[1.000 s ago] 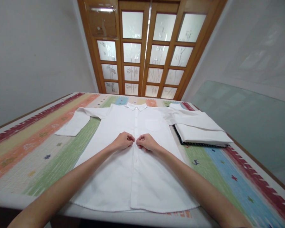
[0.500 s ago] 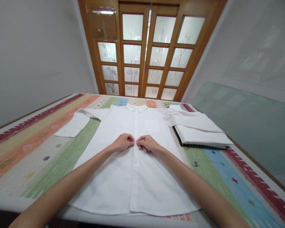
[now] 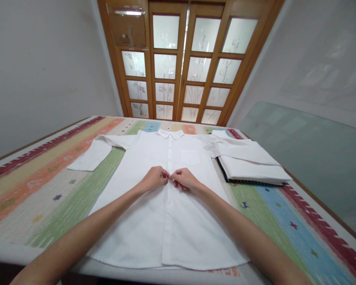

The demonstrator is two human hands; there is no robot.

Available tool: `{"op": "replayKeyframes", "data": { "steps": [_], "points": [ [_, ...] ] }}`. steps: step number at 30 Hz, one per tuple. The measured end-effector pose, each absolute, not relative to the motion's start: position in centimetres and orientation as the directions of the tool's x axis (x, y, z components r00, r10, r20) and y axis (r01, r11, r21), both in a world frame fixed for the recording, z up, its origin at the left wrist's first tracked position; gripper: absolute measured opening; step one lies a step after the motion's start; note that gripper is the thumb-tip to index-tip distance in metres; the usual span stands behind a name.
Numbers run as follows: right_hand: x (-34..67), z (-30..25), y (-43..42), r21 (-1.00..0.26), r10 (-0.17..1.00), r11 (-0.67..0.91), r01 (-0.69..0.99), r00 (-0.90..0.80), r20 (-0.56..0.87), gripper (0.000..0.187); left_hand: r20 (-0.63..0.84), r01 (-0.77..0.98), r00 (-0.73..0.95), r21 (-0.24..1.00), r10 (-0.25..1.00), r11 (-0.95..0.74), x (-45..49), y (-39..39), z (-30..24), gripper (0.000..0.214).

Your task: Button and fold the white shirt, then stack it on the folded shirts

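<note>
A white collared shirt (image 3: 142, 221) lies flat, front up, on a table covered by a striped multicoloured cloth (image 3: 41, 186). Its collar points away from me and one sleeve stretches out to the left. My left hand (image 3: 154, 178) and my right hand (image 3: 184, 179) meet at the middle of the button placket, fingers curled in a pinch on the fabric edges there. The fingertips of both hands touch each other. The shirt's right sleeve drapes over a folded white stack (image 3: 252, 166).
The folded white stack rests on a dark flat board at the table's right side. A wooden door with frosted glass panes (image 3: 184, 59) stands beyond the far edge. A pale green glass panel (image 3: 308, 150) leans along the right wall.
My hands have drawn slightly closer together on the placket, so the fingertips now touch. The shirt has not shifted.
</note>
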State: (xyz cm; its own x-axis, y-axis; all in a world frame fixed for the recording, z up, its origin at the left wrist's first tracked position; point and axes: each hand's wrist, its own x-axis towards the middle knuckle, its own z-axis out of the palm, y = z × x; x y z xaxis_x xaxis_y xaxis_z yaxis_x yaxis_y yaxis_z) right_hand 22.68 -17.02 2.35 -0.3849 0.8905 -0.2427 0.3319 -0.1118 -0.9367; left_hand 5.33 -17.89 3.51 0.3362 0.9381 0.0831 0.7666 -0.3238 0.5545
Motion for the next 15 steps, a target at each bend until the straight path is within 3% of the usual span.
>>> {"op": "replayKeyframes", "data": {
  "steps": [8,15],
  "points": [
    [22.59,2.53,-17.13,-0.910,0.893,-0.070,0.408,-0.380,-0.239,0.016,-0.012,0.746,0.309,0.623,0.951,-0.235,5.39,-17.76,3.54,0.016],
    [22.80,2.08,-16.82,-0.932,0.879,-0.104,0.348,-0.406,-0.250,0.016,-0.013,0.740,0.289,0.637,0.957,-0.214,5.95,-18.00,3.90,0.013]
  ]
}}
